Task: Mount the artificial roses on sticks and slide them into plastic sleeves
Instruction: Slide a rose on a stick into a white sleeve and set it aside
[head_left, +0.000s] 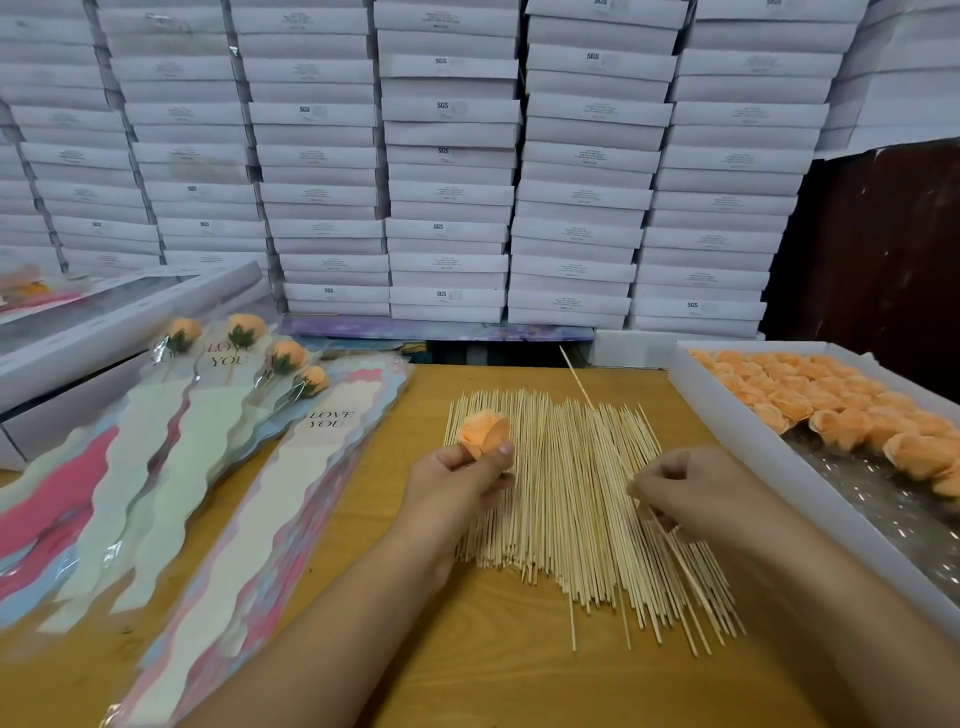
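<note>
Over the stick pile, mid-assembly on rose number five or so.

Left hand (457, 470) pinching a peach rose (484, 430), right hand (691, 493) fingers curled onto one stick (675, 551) from the pile (571, 499). Four sleeved roses (249, 358) done, tray of loose roses (810, 400) and empty sleeves (291, 499) left. Wooden tabletop (519, 665), stacked white boxes (447, 171) behind.

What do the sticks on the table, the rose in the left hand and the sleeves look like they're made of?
Sticks: pale, matte and thin, likely bamboo or wood. Rose, held by the left hand: soft matte orange petals, possibly foam or fabric. Sleeves: glossy clear plastic film with glare, over what look like printed paper inserts.
</note>
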